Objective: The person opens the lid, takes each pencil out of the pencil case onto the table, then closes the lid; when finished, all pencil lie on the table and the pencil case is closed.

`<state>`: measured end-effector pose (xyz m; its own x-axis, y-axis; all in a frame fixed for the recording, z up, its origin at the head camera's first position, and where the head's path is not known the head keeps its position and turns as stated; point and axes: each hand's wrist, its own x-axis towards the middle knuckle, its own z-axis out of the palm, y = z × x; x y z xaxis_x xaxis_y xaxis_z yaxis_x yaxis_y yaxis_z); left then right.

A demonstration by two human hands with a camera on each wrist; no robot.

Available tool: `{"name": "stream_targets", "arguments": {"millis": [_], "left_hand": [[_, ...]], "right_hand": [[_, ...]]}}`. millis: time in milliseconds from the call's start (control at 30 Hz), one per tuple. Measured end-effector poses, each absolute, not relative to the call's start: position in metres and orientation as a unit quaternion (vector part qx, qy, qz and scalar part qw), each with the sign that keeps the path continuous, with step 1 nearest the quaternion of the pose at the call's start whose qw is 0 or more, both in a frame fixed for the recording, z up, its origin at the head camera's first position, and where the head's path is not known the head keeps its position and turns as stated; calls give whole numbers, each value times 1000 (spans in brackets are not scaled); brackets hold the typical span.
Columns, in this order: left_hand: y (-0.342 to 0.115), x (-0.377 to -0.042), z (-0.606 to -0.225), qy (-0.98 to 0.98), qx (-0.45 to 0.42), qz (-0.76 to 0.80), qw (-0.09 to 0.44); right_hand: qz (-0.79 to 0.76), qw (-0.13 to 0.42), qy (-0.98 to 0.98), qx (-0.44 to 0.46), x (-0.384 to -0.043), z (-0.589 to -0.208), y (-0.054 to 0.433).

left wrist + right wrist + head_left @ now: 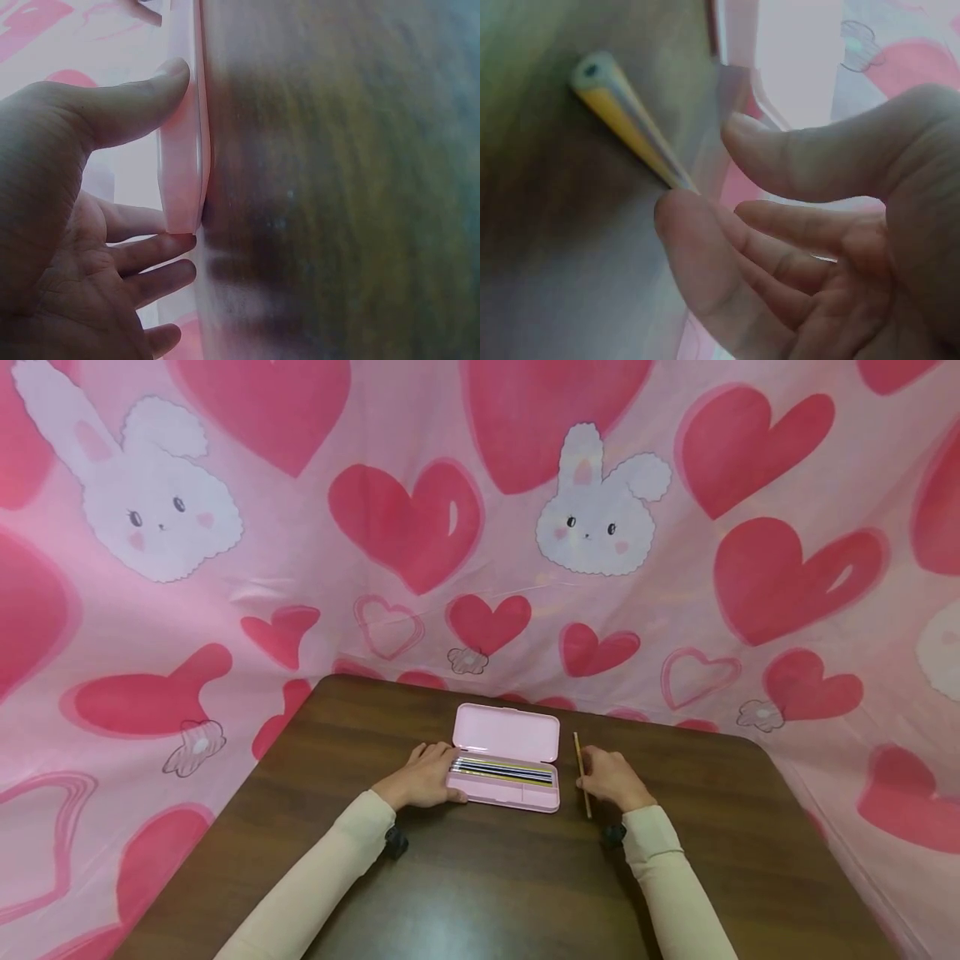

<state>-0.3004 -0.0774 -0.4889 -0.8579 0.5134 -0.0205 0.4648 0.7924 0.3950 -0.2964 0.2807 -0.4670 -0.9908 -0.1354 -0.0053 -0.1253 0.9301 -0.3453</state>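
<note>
A pink pencil case lies on the table with its lid raised at the back. Several pencils lie side by side in its rear section. My left hand holds the case at its left end. In the left wrist view, its thumb presses the front wall while the fingers spread round the end. To the right of the case is a single yellow-and-dark-striped pencil. My right hand is beside it, index fingertip right at the pencil, with the thumb held apart.
The dark wooden table has rounded far corners. A pink cloth printed with hearts and rabbits hangs behind and around it. Inside the case's front section, a small divider stands toward the right.
</note>
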Motion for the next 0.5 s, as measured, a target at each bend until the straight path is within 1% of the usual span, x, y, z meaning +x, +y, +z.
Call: {"name": "stream_targets", "arguments": {"millis": [67,133,233,300,333,400,500], "left_hand": [[-78,-300,-489,945,259,192,64],[-78,-300,-489,945,259,191,64],[-78,-300,-489,945,258,192,65],[-78,-300,-489,945,258,191,67],[-78,-300,-489,945,257,192,68],[-79,-300,-489,945,256,193,69],[-79,-300,-490,944,256,194,70]], "right_hand": [[-184,-25,980,-64,-297,-464,282],[-201,-85,974,-63,-298,-462,283],[-248,-192,947,-70,-298,-458,281],[-281,-246,924,-78,-298,-455,277],[-295,-264,915,-82,-298,-454,275],[-317,-282,901,-89,-299,-451,269],[-341,-283,891,-102,-299,-448,259]]}}
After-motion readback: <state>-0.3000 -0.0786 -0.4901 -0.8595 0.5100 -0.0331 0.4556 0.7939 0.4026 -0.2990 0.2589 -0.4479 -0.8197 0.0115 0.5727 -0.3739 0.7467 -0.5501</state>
